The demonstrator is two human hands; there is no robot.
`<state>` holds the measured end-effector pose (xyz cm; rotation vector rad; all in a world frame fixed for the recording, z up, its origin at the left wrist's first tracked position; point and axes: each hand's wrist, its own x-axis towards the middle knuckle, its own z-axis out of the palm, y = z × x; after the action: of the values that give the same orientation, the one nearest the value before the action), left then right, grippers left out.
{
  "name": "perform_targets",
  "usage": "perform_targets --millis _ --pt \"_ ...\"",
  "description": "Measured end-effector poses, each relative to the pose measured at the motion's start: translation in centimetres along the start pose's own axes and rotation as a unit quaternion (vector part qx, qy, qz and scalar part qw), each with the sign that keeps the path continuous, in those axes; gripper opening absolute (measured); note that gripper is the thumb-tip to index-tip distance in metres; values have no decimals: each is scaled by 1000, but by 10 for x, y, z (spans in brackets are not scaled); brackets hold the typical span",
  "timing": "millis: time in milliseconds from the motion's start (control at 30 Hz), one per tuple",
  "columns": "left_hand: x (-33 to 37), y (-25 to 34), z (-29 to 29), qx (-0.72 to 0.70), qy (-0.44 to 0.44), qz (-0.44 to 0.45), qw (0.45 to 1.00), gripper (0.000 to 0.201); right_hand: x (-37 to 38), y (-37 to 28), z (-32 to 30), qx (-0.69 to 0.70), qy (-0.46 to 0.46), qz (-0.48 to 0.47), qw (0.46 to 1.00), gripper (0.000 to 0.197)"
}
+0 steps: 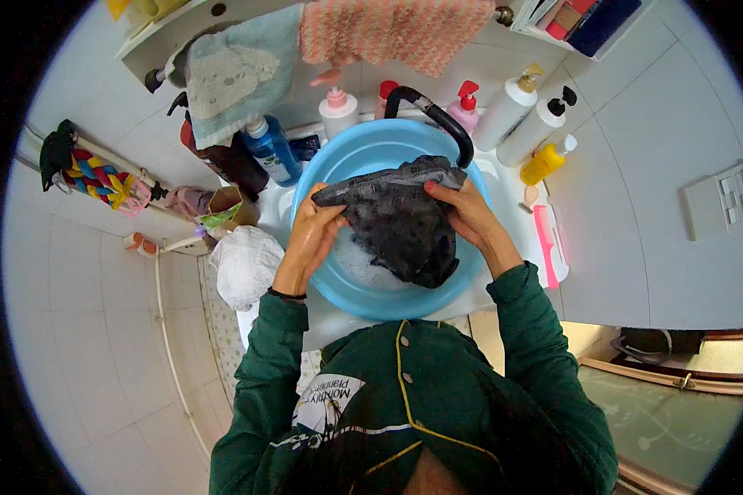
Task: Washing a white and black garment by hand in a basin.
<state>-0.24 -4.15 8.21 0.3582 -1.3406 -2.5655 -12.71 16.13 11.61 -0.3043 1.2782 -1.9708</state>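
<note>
A wet black garment (pixel 409 227) with a dark grey band along its top edge hangs over a light blue basin (pixel 363 304). My left hand (pixel 312 235) grips the band's left end, thumb against fingers. At the other end, my right hand (pixel 470 216) pinches the band with its thumb on top. The band stretches between both hands, and the cloth droops below it toward the basin. White suds (pixel 357 262) show in the basin beside the cloth; the garment hides much of the basin's inside.
Behind the basin curves a black faucet (pixel 433 107). Pump bottles line the back, including a white one with a pink pump (pixel 337 111) and a yellow bottle (pixel 545 162). A pink comb (pixel 546 239) lies right. White cloth (pixel 246 268) sits left. Towels (pixel 248 70) hang above.
</note>
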Motion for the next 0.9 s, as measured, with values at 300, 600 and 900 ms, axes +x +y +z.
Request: perform_targets --millis 300,600,900 --pt "-10 8 19 63 -68 -28 995 39 0 2 -12 169 8 20 985 31" --pt "-3 1 9 19 50 -15 998 37 4 6 -4 81 46 -2 996 24" --pt "0 1 5 -33 94 21 995 28 8 10 -3 30 87 -15 996 21"
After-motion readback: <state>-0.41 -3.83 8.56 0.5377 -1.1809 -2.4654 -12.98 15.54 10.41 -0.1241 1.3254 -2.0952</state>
